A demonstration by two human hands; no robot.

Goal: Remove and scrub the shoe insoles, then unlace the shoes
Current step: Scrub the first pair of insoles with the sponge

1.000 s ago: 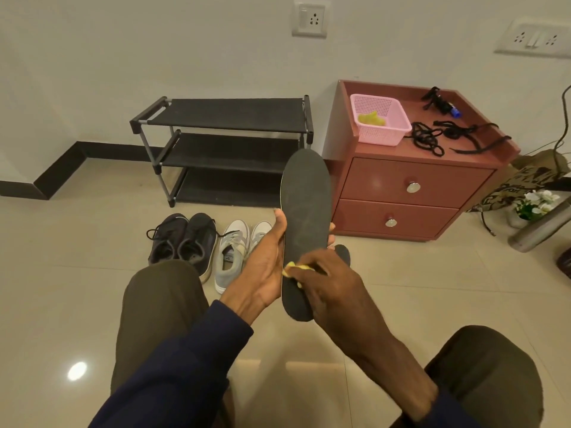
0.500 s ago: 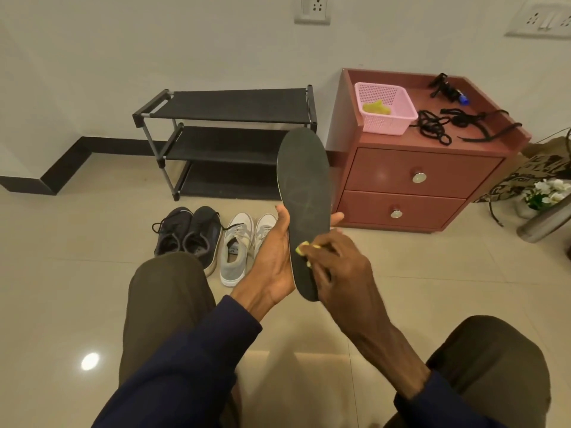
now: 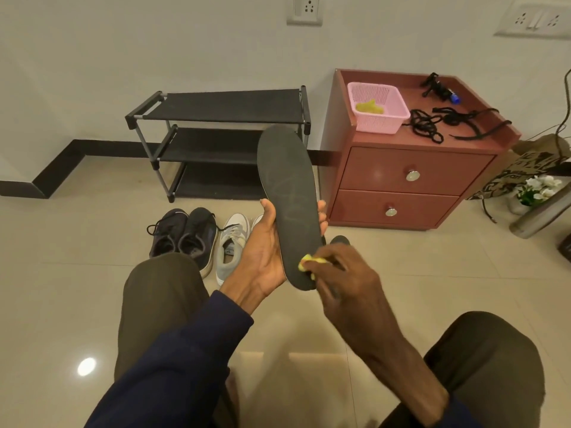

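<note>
My left hand (image 3: pixel 262 251) grips a long dark grey insole (image 3: pixel 289 193) from behind, holding it upright with the toe end pointing up. My right hand (image 3: pixel 343 279) pinches a small yellow scrub pad (image 3: pixel 306 261) and presses it against the insole's lower heel end. A second dark insole (image 3: pixel 340 240) peeks out on the floor behind my right hand. On the floor ahead stand a pair of black laced shoes (image 3: pixel 185 233) and a pair of grey-white shoes (image 3: pixel 233 239).
A black three-tier shoe rack (image 3: pixel 222 109) stands against the wall. To its right a red two-drawer cabinet (image 3: pixel 401 180) carries a pink basket (image 3: pixel 378 118) and loose black laces (image 3: pixel 432 125). A bag, white flowers (image 3: pixel 539 188) and a metal bottle (image 3: pixel 537 217) lie far right. My knees frame the lower view.
My right hand rubbed the yellow pad up the insole to its middle, then back down to the heel end. My left hand kept its hold on the insole.
</note>
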